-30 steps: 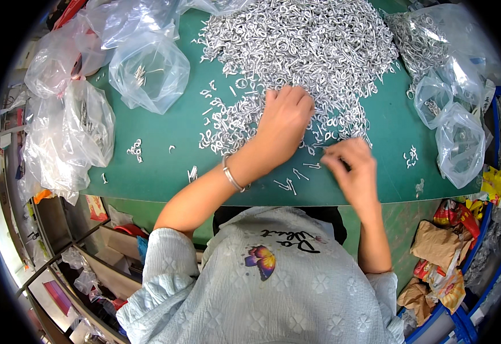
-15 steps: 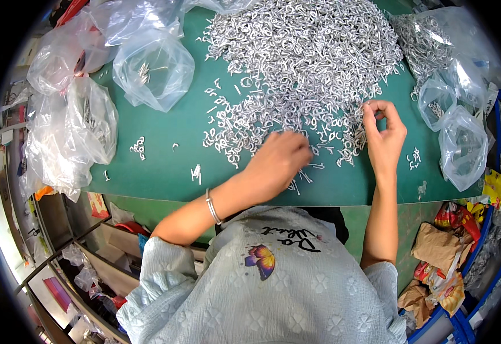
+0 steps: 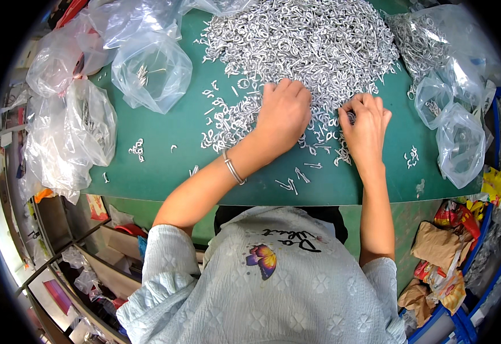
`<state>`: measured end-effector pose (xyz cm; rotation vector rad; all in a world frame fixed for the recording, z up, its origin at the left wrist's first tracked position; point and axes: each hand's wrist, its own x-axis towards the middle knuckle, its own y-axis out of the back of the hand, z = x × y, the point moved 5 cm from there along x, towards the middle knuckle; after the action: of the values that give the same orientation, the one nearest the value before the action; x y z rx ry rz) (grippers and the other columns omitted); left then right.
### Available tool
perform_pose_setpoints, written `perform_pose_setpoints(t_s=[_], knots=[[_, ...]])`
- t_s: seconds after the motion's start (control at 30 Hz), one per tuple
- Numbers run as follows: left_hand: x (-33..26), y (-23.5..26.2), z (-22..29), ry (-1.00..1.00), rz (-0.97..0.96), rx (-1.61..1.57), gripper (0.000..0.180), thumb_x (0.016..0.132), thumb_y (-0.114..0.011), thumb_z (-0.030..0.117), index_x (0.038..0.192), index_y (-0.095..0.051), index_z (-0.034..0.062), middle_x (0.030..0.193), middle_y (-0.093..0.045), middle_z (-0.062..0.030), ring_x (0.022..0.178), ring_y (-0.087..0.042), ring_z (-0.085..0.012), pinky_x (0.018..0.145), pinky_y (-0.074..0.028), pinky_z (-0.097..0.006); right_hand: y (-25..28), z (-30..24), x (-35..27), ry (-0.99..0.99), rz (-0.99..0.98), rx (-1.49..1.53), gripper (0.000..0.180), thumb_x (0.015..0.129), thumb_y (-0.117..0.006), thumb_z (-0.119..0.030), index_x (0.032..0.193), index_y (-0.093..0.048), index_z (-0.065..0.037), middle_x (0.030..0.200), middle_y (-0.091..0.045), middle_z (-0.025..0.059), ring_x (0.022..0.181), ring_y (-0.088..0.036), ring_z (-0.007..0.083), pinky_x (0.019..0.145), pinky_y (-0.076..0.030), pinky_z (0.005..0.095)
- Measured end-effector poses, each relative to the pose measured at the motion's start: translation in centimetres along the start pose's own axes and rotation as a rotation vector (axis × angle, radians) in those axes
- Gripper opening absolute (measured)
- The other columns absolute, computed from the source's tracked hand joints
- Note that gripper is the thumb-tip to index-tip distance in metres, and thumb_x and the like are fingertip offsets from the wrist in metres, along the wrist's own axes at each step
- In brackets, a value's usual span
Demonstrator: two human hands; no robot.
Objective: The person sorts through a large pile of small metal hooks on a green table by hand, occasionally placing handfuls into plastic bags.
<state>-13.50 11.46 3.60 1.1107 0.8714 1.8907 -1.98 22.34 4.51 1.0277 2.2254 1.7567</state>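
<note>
A large heap of small silvery metal pieces (image 3: 302, 46), many curved or hooked and some straight, covers the far middle of the green table (image 3: 164, 143). At the heap's near edge is my left hand (image 3: 285, 114), back up, its fingers curled down among the pieces. To its right my right hand (image 3: 366, 129) bends thumb and fingers together over the pieces. The fingertips of both are hidden, so what they grip cannot be made out. A few straight pieces (image 3: 288, 184) lie apart near the table's front edge.
An opened clear bag (image 3: 153, 71) with a few pieces stands at left, beside more plastic bags (image 3: 90, 126). Small groups of pieces lie at left (image 3: 137, 150) and right (image 3: 412, 157). Further clear bags (image 3: 461, 146) line the right side, one filled bag (image 3: 422, 46) behind them.
My left hand has moved away from me, from the near scatter into the heap. My right hand has shifted slightly left and turned its back up, lowering its fingers onto the pieces.
</note>
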Motion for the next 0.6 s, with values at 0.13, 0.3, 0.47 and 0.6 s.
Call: perform_pose_setpoints(t_s=[0.13, 0.3, 0.47, 0.6], knots=[[0.0, 0.9, -0.4, 0.042, 0.069, -0.130, 0.012, 0.080, -0.064, 0.001, 0.090, -0.061, 0.0073, 0.079, -0.059, -0.0045, 0.078, -0.055, -0.0228, 0.075, -0.036, -0.035, 1.4, 1.4, 0.4, -0.197, 0.027, 0.327, 0.009, 0.078, -0.071, -0.009, 0.079, -0.065, -0.002, 0.077, -0.064, 0.0024, 0.072, -0.055, 0.0169, 0.075, -0.040, 0.0333], [-0.6, 1.8, -0.2, 0.168, 0.053, -0.397, 0.015, 0.082, -0.065, 0.000, 0.096, -0.065, 0.0029, 0.081, -0.065, -0.0091, 0.075, -0.062, -0.0244, 0.071, -0.046, -0.034, -0.5, 3.3, -0.5, -0.399, 0.066, 0.755, 0.007, 0.082, -0.070, -0.004, 0.086, -0.068, 0.001, 0.073, -0.063, -0.0003, 0.063, -0.046, 0.0040, 0.058, -0.040, 0.0201], [-2.4, 2.4, 0.4, 0.257, -0.026, -0.529, 0.016, 0.081, -0.066, -0.001, 0.097, -0.068, 0.0006, 0.086, -0.068, -0.0119, 0.077, -0.065, -0.0238, 0.068, -0.051, -0.032, -0.2, 3.4, -0.6, -0.359, 0.024, 0.774, 0.013, 0.084, -0.067, -0.001, 0.097, -0.071, 0.001, 0.074, -0.063, 0.0007, 0.064, -0.046, 0.0048, 0.059, -0.040, 0.0207], [-3.5, 2.4, 0.5, 0.304, -0.080, -0.603, 0.014, 0.081, -0.066, -0.001, 0.094, -0.070, 0.0003, 0.087, -0.069, -0.0114, 0.077, -0.065, -0.0223, 0.068, -0.051, -0.031, 0.7, 2.8, -0.4, -0.324, -0.004, 0.648, 0.012, 0.085, -0.067, -0.002, 0.096, -0.072, -0.001, 0.082, -0.068, 0.0056, 0.068, -0.053, 0.0086, 0.063, -0.043, 0.0238]])
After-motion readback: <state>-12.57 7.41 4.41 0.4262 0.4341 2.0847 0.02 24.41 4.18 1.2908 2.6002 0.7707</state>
